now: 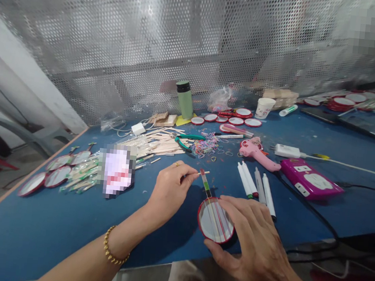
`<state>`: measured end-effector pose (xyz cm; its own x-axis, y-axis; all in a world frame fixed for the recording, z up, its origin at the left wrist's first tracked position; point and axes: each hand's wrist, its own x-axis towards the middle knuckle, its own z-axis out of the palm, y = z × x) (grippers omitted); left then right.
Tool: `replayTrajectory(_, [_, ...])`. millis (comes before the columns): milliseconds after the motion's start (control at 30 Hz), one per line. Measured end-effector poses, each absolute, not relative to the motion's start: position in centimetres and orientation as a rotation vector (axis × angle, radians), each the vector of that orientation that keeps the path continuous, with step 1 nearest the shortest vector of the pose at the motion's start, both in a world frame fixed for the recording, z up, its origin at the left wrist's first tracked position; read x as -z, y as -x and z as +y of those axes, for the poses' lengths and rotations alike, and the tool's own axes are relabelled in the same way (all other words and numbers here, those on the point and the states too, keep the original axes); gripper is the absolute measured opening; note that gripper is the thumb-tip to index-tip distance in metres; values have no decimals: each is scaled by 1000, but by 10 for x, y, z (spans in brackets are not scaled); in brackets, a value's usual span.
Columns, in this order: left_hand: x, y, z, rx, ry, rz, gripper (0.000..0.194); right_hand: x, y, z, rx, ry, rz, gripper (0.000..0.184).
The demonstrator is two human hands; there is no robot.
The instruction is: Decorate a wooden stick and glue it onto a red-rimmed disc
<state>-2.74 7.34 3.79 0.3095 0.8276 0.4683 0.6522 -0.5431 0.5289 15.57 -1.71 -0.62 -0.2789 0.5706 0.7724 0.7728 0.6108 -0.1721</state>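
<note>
Left hand (171, 185) pinched a stick (206, 173), right hand (254, 235) gripped a disc (210, 224) — tabletop (76, 222) spread toward nine o'clock, edge (152, 265) at six.

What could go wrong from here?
The left hand pinches the thin stick only by the fingertips, so it might slip or knock the coloured strip.

The right hand holds the disc by its rim, near the front edge of the table; a loosened grip could let it drop.

The pens lie close beside that hand, so a sideways move might push them about.
</note>
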Motion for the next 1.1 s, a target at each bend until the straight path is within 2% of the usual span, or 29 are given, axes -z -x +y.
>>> replayTrajectory(1100, [-39,26,72,-1039,-2361,1359,12,4,-156,-17,336,1056,-1994,41])
